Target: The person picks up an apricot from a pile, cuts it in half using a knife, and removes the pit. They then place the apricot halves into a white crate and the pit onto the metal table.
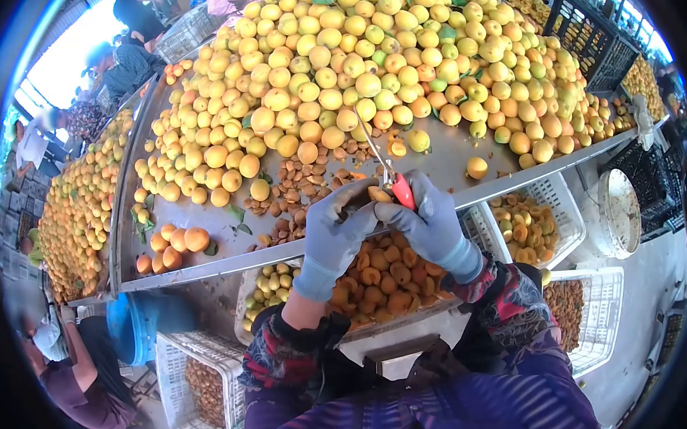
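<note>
Both my hands wear grey-blue gloves and meet above the near edge of a metal table (277,255). My left hand (340,226) is closed around a small brownish-orange fruit piece (380,193). My right hand (427,223) grips a knife (403,191) by its red handle, its thin blade pointing up and away over the table. Beyond my hands lie a scatter of brown pits (301,182) and a large heap of yellow-orange fruit (338,71). Below my hands, a crate holds orange fruit pieces (387,277).
White crates stand at the left (167,372), right (601,319) and under the table edge (570,203). A blue bucket (135,328) is lower left, a white bucket (619,212) right. A person (88,382) sits at the lower left; other people are at the upper left.
</note>
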The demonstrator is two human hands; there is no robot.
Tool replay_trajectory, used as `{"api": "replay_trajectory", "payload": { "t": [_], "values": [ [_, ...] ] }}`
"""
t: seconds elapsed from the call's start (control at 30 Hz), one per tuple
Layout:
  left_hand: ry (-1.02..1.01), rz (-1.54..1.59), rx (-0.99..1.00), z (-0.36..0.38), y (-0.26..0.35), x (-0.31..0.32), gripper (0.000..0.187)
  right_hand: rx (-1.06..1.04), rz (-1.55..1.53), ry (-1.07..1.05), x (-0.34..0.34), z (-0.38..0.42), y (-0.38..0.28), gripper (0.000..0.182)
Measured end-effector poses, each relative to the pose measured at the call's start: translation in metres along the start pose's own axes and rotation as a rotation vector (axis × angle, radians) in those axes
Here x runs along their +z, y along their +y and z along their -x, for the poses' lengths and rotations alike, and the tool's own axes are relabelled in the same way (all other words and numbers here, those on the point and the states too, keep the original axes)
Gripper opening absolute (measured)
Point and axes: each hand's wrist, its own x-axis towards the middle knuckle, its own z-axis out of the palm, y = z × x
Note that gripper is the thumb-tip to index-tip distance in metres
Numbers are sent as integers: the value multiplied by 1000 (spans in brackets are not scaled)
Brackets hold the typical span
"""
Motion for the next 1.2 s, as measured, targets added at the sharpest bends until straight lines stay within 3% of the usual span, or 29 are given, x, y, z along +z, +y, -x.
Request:
{"api": "replay_trajectory", "payload": {
  "t": [0.1, 0.17, 0.33, 0.4, 0.43, 0.5, 0.53, 0.6, 0.63, 0.83, 0.9, 0.93, 1.0, 1.03, 1.13, 1.2],
  "values": [
    [0, -56, 17, -2, -7, -1, 32, 17, 111, 13, 2, -1, -4, 28],
    [31, -223, 183, -3, -18, -2, 31, 7, 99, 41, 6, -1, -1, 28],
    [63, -230, 124, -7, -9, -3, 31, 76, 88, 44, 1, -6, 0, 24],
    [44, -227, 99, -12, -9, -9, 30, 277, -203, -29, -10, -8, 5, 21],
    [1, -297, 155, -13, -15, -13, 29, 276, -204, -40, -23, -11, 1, 21],
    [-33, -367, 203, -15, -25, -19, 28, 540, -159, -466, -47, -18, -14, 20],
    [5, -379, 233, -16, -29, -20, 26, 539, -162, -476, -47, -17, -12, 20],
    [45, -399, 264, -21, -29, -27, 23, 559, -199, -316, -43, -14, -6, 17],
    [93, -458, 239, -25, -24, -36, 24, 474, -337, -226, -38, -9, 17, 18],
    [342, -422, 192, -88, -21, -136, 24, 477, -414, -104, -31, -12, 16, 17],
    [395, -613, 115, -110, -24, -160, 35, 509, -438, -85, -26, -13, 14, 16],
    [390, -618, 110, -119, -25, -167, 35, 514, -443, -82, -25, -13, 16, 16],
    [409, -1109, 222, -134, -26, -176, 51, 546, -469, -36, -22, -13, 21, 15],
    [382, -1132, 237, -142, -29, -180, 63, 551, -473, -36, -21, -14, 23, 15],
    [317, -1075, 168, -167, -44, -187, 66, 583, -479, -14, -17, -17, 30, 15],
    [336, -1152, 146, -175, -45, -183, 64, 591, -658, 71, -13, -18, 34, 16]
  ]
}}
